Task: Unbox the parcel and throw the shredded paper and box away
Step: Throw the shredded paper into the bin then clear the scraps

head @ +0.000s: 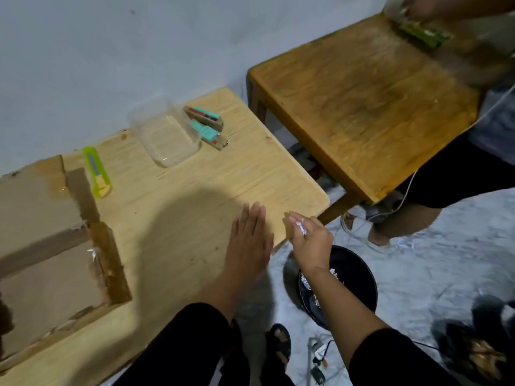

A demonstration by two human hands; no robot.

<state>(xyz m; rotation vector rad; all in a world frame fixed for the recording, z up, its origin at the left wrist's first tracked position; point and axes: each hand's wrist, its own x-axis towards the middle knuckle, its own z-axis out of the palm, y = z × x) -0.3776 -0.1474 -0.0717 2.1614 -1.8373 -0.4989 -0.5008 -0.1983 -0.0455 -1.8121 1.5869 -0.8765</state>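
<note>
The opened cardboard box lies on the left of the light wooden table, flaps torn. My left hand rests flat on the table near its right front corner, fingers together, holding nothing. My right hand hovers at the table's corner, pinching a small wad of white shredded paper. Directly below it on the floor stands a black bin with shredded paper scraps inside.
A green box cutter lies beside the box. A clear plastic container and two teal-and-brown small packs sit at the table's back. A darker wooden table stands to the right, with another person behind it. Cables lie on the floor.
</note>
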